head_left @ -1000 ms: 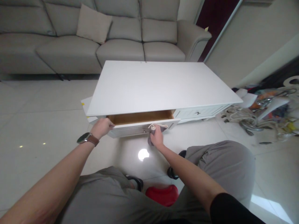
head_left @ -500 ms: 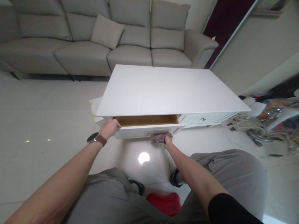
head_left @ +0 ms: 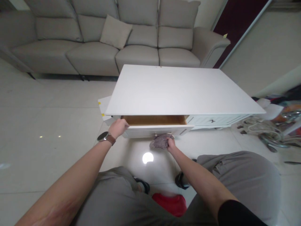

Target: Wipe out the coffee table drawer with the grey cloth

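Note:
A white coffee table (head_left: 181,89) stands in front of me with its left drawer (head_left: 138,132) pulled partway out, its wooden inside showing. My left hand (head_left: 118,127) is closed over the top left corner of the drawer front. Fingers of my right hand (head_left: 171,143) are wrapped on a greyish-purple cloth (head_left: 160,142), which hangs against the lower edge of the drawer front, just below its small knob (head_left: 155,134). Another drawer (head_left: 213,120), on the right, is pushed in.
Behind the table runs a grey sofa (head_left: 138,58) with a beige cushion (head_left: 116,31). A white panel with yellow marks (head_left: 103,105) juts out at the table's left. Piled items (head_left: 265,125) lie at the right. Something red (head_left: 169,203) is on the floor between my feet.
The cloth in my right hand has spread and hangs lower beneath the knob. My left hand keeps its place on the drawer corner. The whole view has shifted slightly.

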Demonstrator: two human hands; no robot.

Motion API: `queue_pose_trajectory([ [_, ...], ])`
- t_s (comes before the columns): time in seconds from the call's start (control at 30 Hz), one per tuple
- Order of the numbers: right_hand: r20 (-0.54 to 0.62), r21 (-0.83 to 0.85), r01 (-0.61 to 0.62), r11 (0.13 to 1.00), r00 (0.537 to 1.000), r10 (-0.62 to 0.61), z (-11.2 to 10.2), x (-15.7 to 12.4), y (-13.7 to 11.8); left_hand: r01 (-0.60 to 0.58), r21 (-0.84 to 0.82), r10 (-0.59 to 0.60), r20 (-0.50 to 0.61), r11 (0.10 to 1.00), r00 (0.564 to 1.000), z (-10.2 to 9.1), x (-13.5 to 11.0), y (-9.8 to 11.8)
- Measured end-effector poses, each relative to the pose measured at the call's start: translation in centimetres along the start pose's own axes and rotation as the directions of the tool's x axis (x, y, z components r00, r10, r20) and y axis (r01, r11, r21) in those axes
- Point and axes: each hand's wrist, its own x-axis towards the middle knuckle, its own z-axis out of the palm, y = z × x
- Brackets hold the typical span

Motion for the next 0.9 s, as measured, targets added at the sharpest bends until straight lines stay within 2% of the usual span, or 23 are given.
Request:
queue_pose_trajectory([
  [0.07, -0.208, -0.082, 0.077, 0.994, 0.974, -0.092, -3.3, 1.3, -3.0, 0.012, -0.022, -0.012, -0.001, 1.000, 1.000, -0.1, -0.1, 0.1],
  [0.13, -0.364, -0.169, 0.147, 0.975, 0.910, -0.200, -5.9, 2.3, -5.9, 0.003, -0.039, -0.003, -0.001, 0.999, 1.000, -0.1, -0.2, 0.0],
  [0.2, -0.447, -0.248, 0.202, 0.947, 0.844, -0.297, -7.3, 2.7, -8.2, -0.011, -0.060, 0.012, 0.003, 0.998, 1.000, -0.1, -0.1, -0.1],
  [0.27, -0.471, -0.307, 0.243, 0.920, 0.801, -0.369, -7.2, 2.5, -9.3, -0.022, -0.080, 0.023, 0.011, 0.997, 1.000, -0.1, 0.1, -0.2],
  [0.33, -0.450, -0.342, 0.280, 0.897, 0.789, -0.418, -5.5, 1.5, -8.9, -0.028, -0.088, 0.031, 0.025, 0.996, 0.999, 0.0, 0.3, -0.3],
  [0.4, -0.391, -0.356, 0.313, 0.881, 0.806, -0.445, -2.5, -0.1, -7.2, -0.021, -0.079, 0.024, 0.037, 0.997, 0.999, 0.2, 0.4, -0.3],
  [0.5, -0.215, -0.352, 0.335, 0.874, 0.880, -0.424, 3.1, -3.3, -3.9, 0.007, -0.036, -0.004, 0.057, 0.999, 0.998, 0.5, 0.5, -0.4],
  [0.57, -0.043, -0.323, 0.313, 0.893, 0.938, -0.344, 6.8, -5.7, -2.2, 0.015, -0.029, -0.013, 0.072, 0.999, 0.997, 0.5, 0.4, -0.5],
  [0.67, 0.064, -0.289, 0.270, 0.918, 0.963, -0.263, 10.9, -8.7, -1.3, -0.062, -0.078, 0.064, 0.030, 0.995, 0.997, 0.0, -0.1, -0.2],
  [0.77, 0.120, -0.239, 0.289, 0.927, 0.956, -0.267, 12.8, -10.4, -1.9, -0.208, -0.195, 0.212, 0.002, 0.959, 0.977, -0.6, -1.2, 1.4],
  [0.83, 0.160, -0.193, 0.296, 0.935, 0.950, -0.268, 13.2, -10.9, -2.6, -0.272, -0.326, 0.309, 0.065, 0.905, 0.949, -0.6, -2.0, 3.0],
  [0.9, 0.198, -0.154, 0.286, 0.946, 0.947, -0.255, 13.2, -11.2, -3.1, -0.289, -0.391, 0.354, 0.104, 0.874, 0.929, -0.1, -2.8, 4.6],
])
